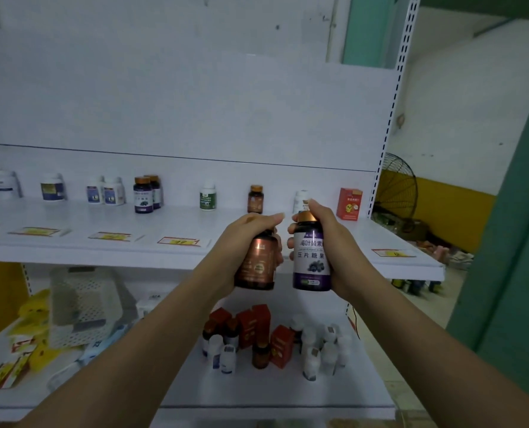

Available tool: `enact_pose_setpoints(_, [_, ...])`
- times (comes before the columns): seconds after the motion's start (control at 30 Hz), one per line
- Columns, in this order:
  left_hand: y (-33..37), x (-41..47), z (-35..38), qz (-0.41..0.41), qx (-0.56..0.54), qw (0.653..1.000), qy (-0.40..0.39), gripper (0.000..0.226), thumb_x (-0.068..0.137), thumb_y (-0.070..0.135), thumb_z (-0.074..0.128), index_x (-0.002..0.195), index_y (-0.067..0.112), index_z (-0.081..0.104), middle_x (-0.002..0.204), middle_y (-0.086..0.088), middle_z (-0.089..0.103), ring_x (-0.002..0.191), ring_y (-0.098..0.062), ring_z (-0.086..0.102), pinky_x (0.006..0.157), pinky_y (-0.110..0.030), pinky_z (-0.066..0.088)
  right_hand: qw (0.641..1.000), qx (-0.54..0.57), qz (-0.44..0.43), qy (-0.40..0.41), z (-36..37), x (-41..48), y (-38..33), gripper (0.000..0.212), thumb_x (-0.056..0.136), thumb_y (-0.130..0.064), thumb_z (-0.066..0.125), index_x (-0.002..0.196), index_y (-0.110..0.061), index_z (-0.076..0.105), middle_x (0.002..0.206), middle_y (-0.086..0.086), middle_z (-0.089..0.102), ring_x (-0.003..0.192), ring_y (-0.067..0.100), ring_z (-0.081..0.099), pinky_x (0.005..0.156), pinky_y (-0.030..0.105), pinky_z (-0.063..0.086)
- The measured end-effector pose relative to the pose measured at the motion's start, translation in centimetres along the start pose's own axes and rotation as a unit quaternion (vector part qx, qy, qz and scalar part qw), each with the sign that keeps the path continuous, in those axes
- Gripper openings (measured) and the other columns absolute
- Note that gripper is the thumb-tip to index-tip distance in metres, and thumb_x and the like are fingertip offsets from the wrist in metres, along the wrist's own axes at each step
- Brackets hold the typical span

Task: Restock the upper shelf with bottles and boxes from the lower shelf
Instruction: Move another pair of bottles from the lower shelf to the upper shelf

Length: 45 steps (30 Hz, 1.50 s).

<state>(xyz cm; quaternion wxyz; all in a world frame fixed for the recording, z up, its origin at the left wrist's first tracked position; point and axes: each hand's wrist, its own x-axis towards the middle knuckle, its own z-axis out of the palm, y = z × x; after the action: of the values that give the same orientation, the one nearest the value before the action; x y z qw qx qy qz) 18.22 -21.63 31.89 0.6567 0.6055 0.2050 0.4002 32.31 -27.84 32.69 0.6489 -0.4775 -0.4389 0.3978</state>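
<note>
Carrying stock upward: left hand grips the brown bottle; right hand grips the purple bottle (both before the upper shelf); next, stand each beside its match.

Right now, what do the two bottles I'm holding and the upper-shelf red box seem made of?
Brown bottle: likely amber plastic or glass, glossy; light glints off its dark body. Purple bottle: same dark body, glossy paper or film label, metallic gold cap. Red box: thin printed card, judging by its sharp folded edges.
</note>
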Motion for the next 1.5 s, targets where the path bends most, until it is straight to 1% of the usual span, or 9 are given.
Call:
enact_pose_setpoints(0.53, [1.4, 2.6, -3.4, 0.004, 0.01, 1.0, 0.014, 0.025, 0.081, 0.032, 0.068, 0.083, 0.013, 0.053, 0.069, -0.008, 0.065, 0.056, -0.022, 0.061, 0.062, -0.031, 0.052, 1.0, -0.016, -0.01, -0.022, 1.8, 4.4, -0.2, 0.036, 0.091, -0.047, 0.05, 0.1, -0.015, 0.063, 0.079, 0.001, 0.071, 0.062, 0.014, 0.066, 0.066, 0.032, 0.053])
enact_pose_setpoints(0.67, [2.6, 1.8, -7.1, 0.024, 0.013, 0.999, 0.037, 0.023, 0.08, 0.03, 0.069, 0.078, 0.014, 0.053, 0.066, -0.008, 0.064, 0.055, -0.022, 0.06, 0.066, -0.032, 0.051, 0.998, -0.013, -0.011, -0.053, 5.1, 6.4, -0.1, 0.034, 0.091, -0.046, 0.049, 0.097, -0.015, 0.062, 0.077, 0.003, 0.069, 0.058, 0.013, 0.064, 0.058, 0.026, 0.055])
enact_pose_setpoints(0.87, [4.9, -0.3, -15.2, 0.044, 0.031, 0.994, 0.091, 0.031, 0.071, 0.033, 0.073, 0.08, 0.013, 0.051, 0.066, -0.008, 0.064, 0.053, -0.022, 0.061, 0.064, -0.031, 0.052, 0.994, 0.028, -0.006, -0.105, 12.5, 9.8, 0.5, 0.029, 0.089, -0.042, 0.055, 0.093, -0.014, 0.062, 0.079, 0.002, 0.07, 0.062, 0.015, 0.065, 0.066, 0.03, 0.054])
enact_pose_setpoints(1.0, [6.2, -0.2, -19.5, 0.055, 0.032, 0.991, 0.114, 0.029, 0.068, 0.032, 0.072, 0.078, 0.013, 0.053, 0.065, -0.007, 0.064, 0.052, -0.021, 0.061, 0.064, -0.031, 0.053, 0.989, 0.047, -0.003, -0.137, 16.8, 12.7, 1.1, 0.014, 0.089, -0.026, 0.057, 0.086, -0.013, 0.06, 0.073, 0.002, 0.068, 0.061, 0.016, 0.063, 0.065, 0.031, 0.053])
enact_pose_setpoints(1.13, [6.6, 2.0, -23.4, 0.049, 0.037, 0.989, 0.131, 0.022, 0.08, 0.028, 0.068, 0.079, 0.014, 0.052, 0.066, -0.008, 0.064, 0.055, -0.023, 0.061, 0.062, -0.03, 0.053, 0.991, -0.005, -0.008, -0.137, 20.1, 17.1, 2.2, 0.006, 0.089, -0.022, 0.059, 0.089, -0.016, 0.06, 0.085, 0.003, 0.067, 0.074, 0.018, 0.064, 0.068, 0.032, 0.055])
enact_pose_setpoints(1.27, [6.8, 5.4, -26.7, 0.055, 0.041, 0.989, 0.133, 0.018, 0.082, 0.027, 0.067, 0.079, 0.017, 0.053, 0.067, -0.009, 0.063, 0.053, -0.023, 0.061, 0.055, -0.026, 0.052, 0.989, -0.058, -0.017, -0.138, 22.2, 22.4, 3.8, 0.01, 0.089, -0.027, 0.062, 0.087, -0.017, 0.059, 0.08, 0.002, 0.062, 0.074, 0.018, 0.062, 0.075, 0.037, 0.054])
enact_pose_setpoints(1.37, [6.4, 8.0, -29.2, 0.054, 0.044, 0.988, 0.136, 0.019, 0.082, 0.028, 0.068, 0.076, 0.016, 0.054, 0.068, -0.01, 0.063, 0.054, -0.024, 0.061, 0.056, -0.027, 0.051, 0.984, -0.112, -0.016, -0.137, 23.0, 26.4, 5.2, 0.018, 0.089, -0.032, 0.061, 0.09, -0.015, 0.06, 0.078, -0.001, 0.062, 0.069, 0.015, 0.061, 0.065, 0.028, 0.052])
enact_pose_setpoints(1.43, [6.3, 9.7, -30.9, 0.044, 0.048, 0.988, 0.137, 0.021, 0.081, 0.029, 0.068, 0.075, 0.015, 0.054, 0.07, -0.009, 0.064, 0.055, -0.023, 0.062, 0.054, -0.027, 0.051, 0.981, -0.144, -0.01, -0.127, 23.3, 29.1, 6.1, 0.024, 0.09, -0.034, 0.061, 0.101, -0.014, 0.062, 0.087, -0.002, 0.066, 0.08, 0.015, 0.062, 0.067, 0.024, 0.048])
enact_pose_setpoints(1.5, [6.4, 11.0, -32.5, 0.041, 0.053, 0.989, 0.135, 0.022, 0.081, 0.029, 0.068, 0.076, 0.013, 0.054, 0.069, -0.006, 0.066, 0.055, -0.022, 0.063, 0.053, -0.026, 0.052, 0.98, -0.164, -0.016, -0.115, 23.6, 31.7, 7.0, 0.029, 0.089, -0.032, 0.062, 0.112, -0.014, 0.063, 0.099, -0.003, 0.068, 0.094, 0.017, 0.063, 0.079, 0.028, 0.049])
